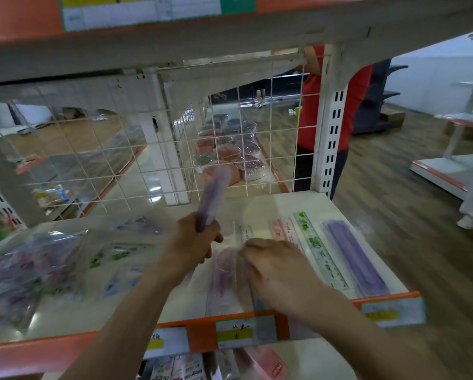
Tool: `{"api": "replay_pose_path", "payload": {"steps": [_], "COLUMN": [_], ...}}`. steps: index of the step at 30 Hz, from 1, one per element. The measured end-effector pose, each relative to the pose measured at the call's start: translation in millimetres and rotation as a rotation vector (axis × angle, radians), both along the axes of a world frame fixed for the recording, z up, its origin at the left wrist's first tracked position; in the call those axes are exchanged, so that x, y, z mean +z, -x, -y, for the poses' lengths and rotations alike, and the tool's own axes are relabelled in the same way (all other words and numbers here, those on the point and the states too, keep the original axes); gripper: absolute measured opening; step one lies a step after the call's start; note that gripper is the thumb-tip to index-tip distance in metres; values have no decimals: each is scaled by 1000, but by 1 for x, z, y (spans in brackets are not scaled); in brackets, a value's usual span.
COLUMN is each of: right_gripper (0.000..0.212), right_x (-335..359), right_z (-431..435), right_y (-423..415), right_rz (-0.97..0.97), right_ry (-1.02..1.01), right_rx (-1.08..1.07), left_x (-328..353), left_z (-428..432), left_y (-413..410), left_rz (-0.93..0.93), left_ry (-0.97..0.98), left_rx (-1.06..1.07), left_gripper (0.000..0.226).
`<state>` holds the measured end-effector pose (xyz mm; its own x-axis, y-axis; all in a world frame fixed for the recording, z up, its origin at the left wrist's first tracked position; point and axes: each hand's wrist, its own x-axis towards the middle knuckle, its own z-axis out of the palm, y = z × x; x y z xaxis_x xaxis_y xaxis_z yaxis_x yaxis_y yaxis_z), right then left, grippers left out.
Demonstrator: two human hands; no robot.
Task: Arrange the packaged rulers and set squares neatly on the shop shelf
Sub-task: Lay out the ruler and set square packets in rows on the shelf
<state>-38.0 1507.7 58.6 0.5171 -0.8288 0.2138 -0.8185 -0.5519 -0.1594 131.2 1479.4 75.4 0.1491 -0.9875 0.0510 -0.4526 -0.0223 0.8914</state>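
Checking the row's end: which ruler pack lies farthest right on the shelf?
The purple pack, lying flat at the far end; the green-printed ruler lies left of it.

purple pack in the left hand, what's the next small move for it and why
Probably lower the purple pack, gripped raised in the left hand, and lay it flat parallel to the green ruler and purple ruler pack lying side by side at the right of the shelf. The right hand grips the clear pink pack, so avoid that spot.
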Motion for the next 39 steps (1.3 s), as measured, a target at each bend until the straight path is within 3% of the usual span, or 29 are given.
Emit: {"api": "replay_pose_path", "payload": {"steps": [2, 5, 8, 14, 18, 24, 29, 33, 37, 39], "right_gripper": [32, 35, 33, 35, 42, 40, 39, 39, 35, 37], "right_x": [1, -2, -4, -5, -1, -4, -2, -2, 0, 0], "right_z": [3, 5, 5, 6, 0, -1, 3, 1, 0, 0], "right_y": [23, 39, 40, 45, 37, 21, 32, 34, 47, 50], "right_rz": [-107, -136, -134, -149, -108, -55, -90, -93, -98, -81], "right_ry": [9, -74, -90, -85, -31, -160, -161, -140, -90, -101], "right_rx": [-118, -192, -190, -209, -130, 20, 23, 8, -99, -88], "left_x": [1, -1, -3, -1, 2, -4, -3, -8, -3, 7], "left_z": [-4, -7, -6, -4, -8, -21, -22, -22, -16, -14], "left_y": [7, 23, 32, 39, 20, 0, 20, 29, 24, 24], "left_rz": [286, 661, 811, 793, 718, 784, 833, 877, 737, 475], "left_ry": [-4, -20, 23, 32, 22, -120, -64, -63, -81, -52], "left_rx": [-137, -288, -317, -317, -210, -295, -275, -214, -186, -172], "left_gripper": [3, 17, 15, 11, 15, 9, 4, 13, 5, 3]}}
